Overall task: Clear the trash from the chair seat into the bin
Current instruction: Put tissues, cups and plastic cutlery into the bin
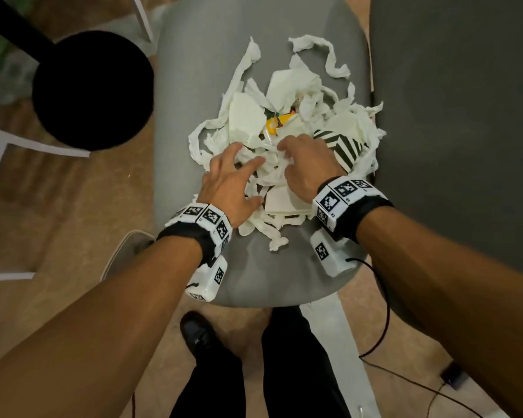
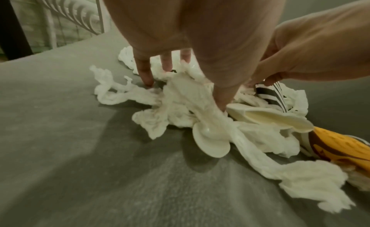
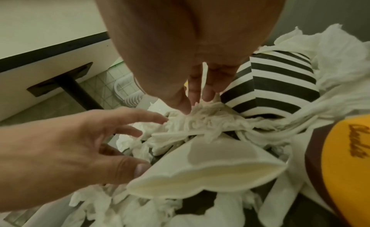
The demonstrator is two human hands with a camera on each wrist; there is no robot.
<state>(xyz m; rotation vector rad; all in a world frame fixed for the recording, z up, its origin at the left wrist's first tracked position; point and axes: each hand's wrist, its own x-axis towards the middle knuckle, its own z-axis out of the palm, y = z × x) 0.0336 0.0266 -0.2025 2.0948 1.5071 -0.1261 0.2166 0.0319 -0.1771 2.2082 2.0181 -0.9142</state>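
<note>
A heap of trash lies on the grey chair seat: white tissue strips, a flattened white cup, a black-and-white striped cup and a yellow wrapper. My left hand presses on the near left of the heap with spread fingers, thumb beside the flattened cup. My right hand is curled, pinching tissue strips beside the striped cup. The round black bin stands on the floor left of the seat.
A dark grey seat adjoins on the right. White chair frames and a black table leg stand around the bin. My legs and a shoe are at the seat's front, with a cable on the floor.
</note>
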